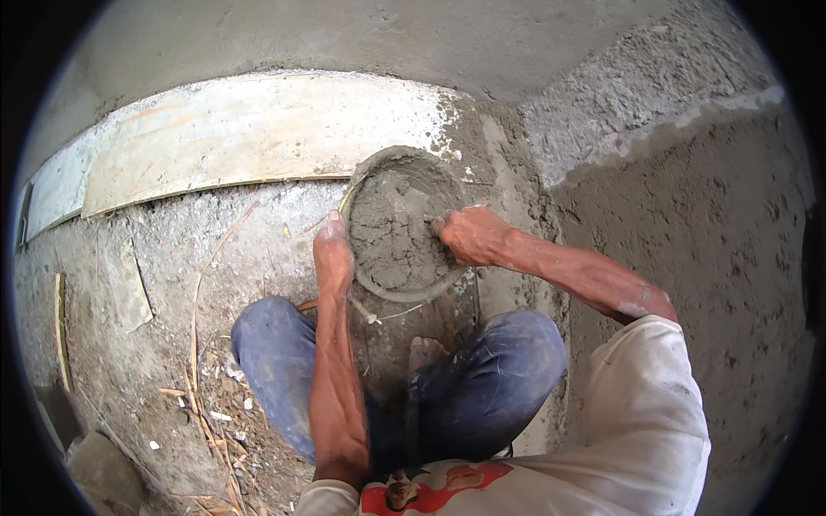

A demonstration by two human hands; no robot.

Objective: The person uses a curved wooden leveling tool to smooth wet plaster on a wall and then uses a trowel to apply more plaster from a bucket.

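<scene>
A round basin [361,278] of wet grey mortar [391,245] stands in front of my knees, its rim crusted with mortar. My left hand [334,254] is closed on the basin's left rim, with the thumb pointing away from me. Over the right side of the mortar, my right hand [473,236] makes a fist, knuckles toward the middle of the basin. Whatever this fist holds is hidden by the fingers and the mortar.
Behind the basin lies a long pale board [258,129] along the wall foot, mortar-spattered at its right end. Freshly plastered wall [688,215] rises on the right. Wood scraps and debris [215,417] litter the floor at left, near a thin wooden strip [62,331].
</scene>
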